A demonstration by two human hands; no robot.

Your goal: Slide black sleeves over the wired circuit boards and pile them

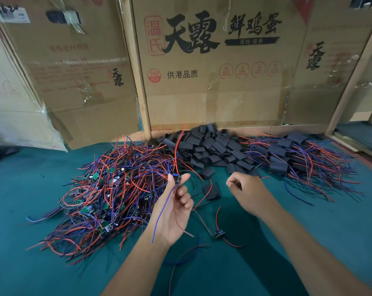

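Note:
My left hand [176,208] pinches a small wired circuit board [176,176] between thumb and forefinger, palm up; its red wire rises and its blue wire trails down across my wrist. My right hand [248,194] hovers to the right with fingers curled inward, and nothing shows in it. A heap of bare wired boards [108,189] lies at the left. Loose black sleeves [212,146] are heaped at the back centre. Sleeved boards [291,154] are piled at the right.
The green table surface [42,263] carries a stray wired board [218,234] and a lone sleeve [210,192] near my hands. Cardboard boxes [212,82] wall off the back, with wooden posts [138,82] between them.

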